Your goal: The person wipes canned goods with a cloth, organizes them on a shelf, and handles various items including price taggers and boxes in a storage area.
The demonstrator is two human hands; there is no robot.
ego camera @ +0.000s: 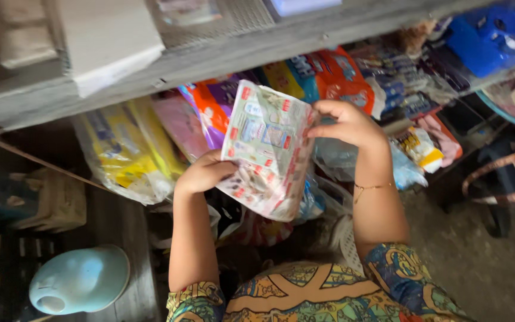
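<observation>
While you hold it up in front of the shelf, the pale plastic packet [266, 149] sits between your two hands, its printed face turned toward you. Its long axis runs nearly upright with a slight tilt — the top edge leans toward the shelf board [210, 56] above, and the lower end drops toward your chest. Small red marks and a bluish panel show on the wrapper; the print is too blurred to tell more.

Your left hand [205, 173] grips the packet at its lower left edge, fingers curled closed around the side so that only the knuckles and back of the hand show. Your right hand [344, 122] takes the upper right corner — the fingers [323, 107] are bent over the top edge and pinch it, with the thumb pressed against the near face. A thin bracelet [372, 186] circles that wrist.

Just behind the packet, other soft packs are stacked under the shelf board: an orange and purple pack [213, 107] touching its far side, a pink pack [180, 125] beside that, and a yellow pack [123, 149] further left. Orange and blue packs [329, 74] lie to the right, behind your right hand. Well apart at lower left, a light blue rounded plastic object [78, 280] rests on the floor.
</observation>
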